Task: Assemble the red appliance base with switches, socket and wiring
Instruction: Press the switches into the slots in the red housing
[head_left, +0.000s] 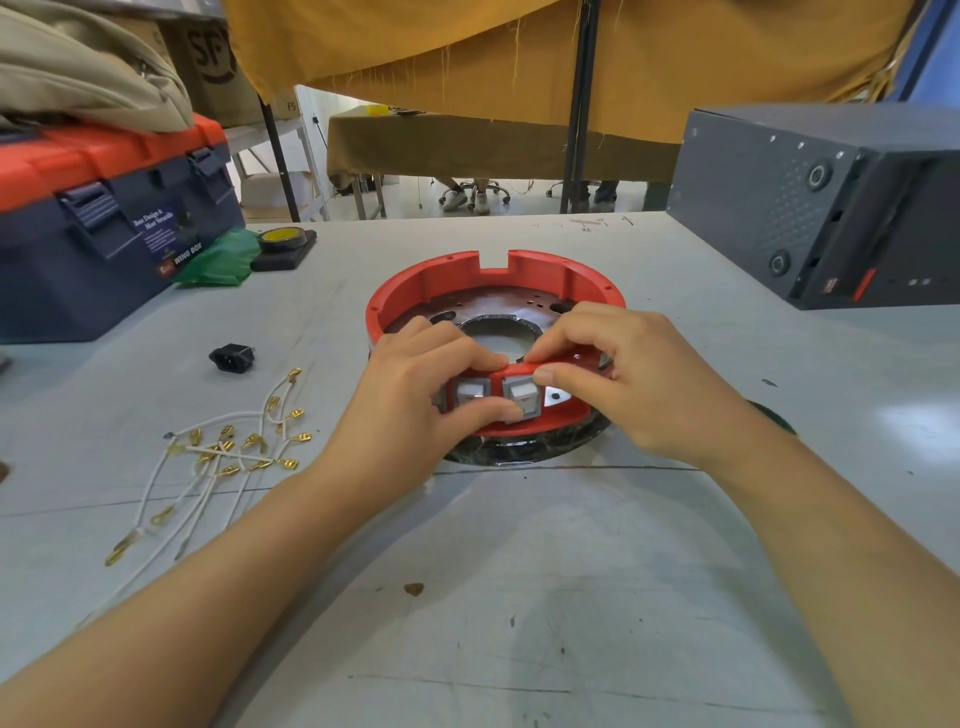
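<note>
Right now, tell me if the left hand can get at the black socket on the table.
Probably yes. The socket lies apart to the left of the left hand, bare table between, but that hand holds the red base.

"WING BOX" on toolbox (104, 260)

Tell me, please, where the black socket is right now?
In the head view the socket lies loose on the table, left of the red base, just beyond the wires and in front of the toolbox.
</note>
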